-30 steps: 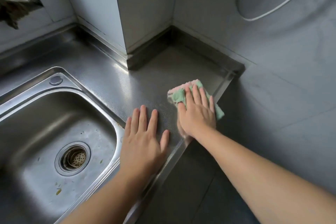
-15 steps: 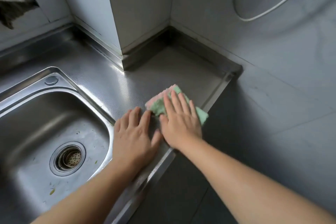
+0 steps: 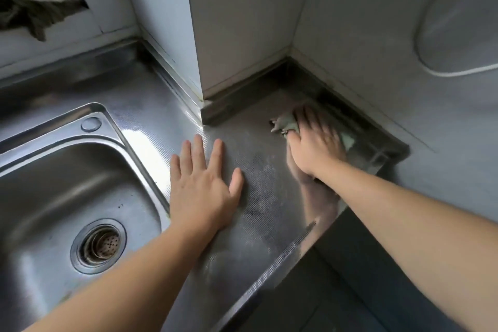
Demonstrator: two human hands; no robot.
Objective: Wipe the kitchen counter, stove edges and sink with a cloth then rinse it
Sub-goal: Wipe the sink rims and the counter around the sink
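Note:
The steel counter (image 3: 258, 197) runs from the sink (image 3: 54, 183) on the left to a far right corner by the wall. My right hand (image 3: 314, 143) lies flat, blurred by motion, pressing a green and pink cloth (image 3: 285, 122) onto the counter near that back corner; most of the cloth is hidden under the palm. My left hand (image 3: 204, 183) rests flat with straight spread fingers on the counter beside the sink's right rim.
The sink has a drain strainer (image 3: 98, 245) and small bits of debris on its floor. A square wall column (image 3: 237, 35) juts onto the counter behind the hands. A dark rag (image 3: 32, 0) hangs at top left. The counter's front edge (image 3: 269, 275) drops to a dark floor.
My right hand has slid the cloth away from my left hand, back and to the right toward the far corner. My left hand stays flat beside the sink.

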